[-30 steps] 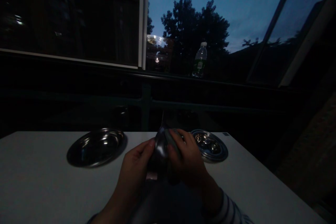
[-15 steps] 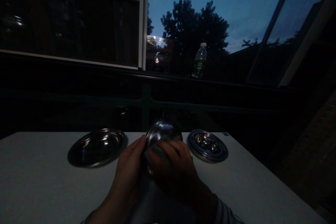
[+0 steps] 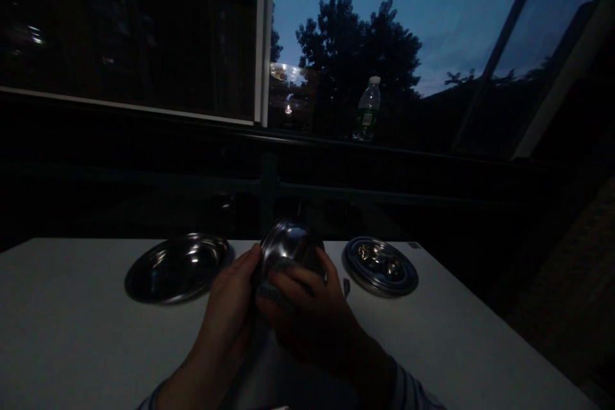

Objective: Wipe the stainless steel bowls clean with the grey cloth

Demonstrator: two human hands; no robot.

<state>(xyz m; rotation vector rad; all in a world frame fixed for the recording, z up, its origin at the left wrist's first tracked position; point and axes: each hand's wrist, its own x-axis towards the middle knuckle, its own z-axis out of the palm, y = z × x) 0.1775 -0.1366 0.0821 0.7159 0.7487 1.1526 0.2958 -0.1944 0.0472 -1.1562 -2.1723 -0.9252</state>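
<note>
A small shiny steel bowl [image 3: 287, 246] is held up over the white table [image 3: 72, 333], its inside turned toward me. My left hand [image 3: 230, 307] grips its left rim, thumb on the edge. My right hand [image 3: 307, 311] is closed on a pale cloth or pad [image 3: 275, 291] pressed against the bowl's lower face. The light is very dim, so the cloth's kind is hard to make out.
A wide steel plate [image 3: 179, 268] lies on the table to the left of my hands, and a flatter steel plate [image 3: 380, 266] to the right. A clear water bottle [image 3: 368, 110] stands on the dark window ledge behind. The table's right edge falls off into darkness.
The bowl has turned from edge-on to facing me. My right hand has slid from its top down onto its lower face.
</note>
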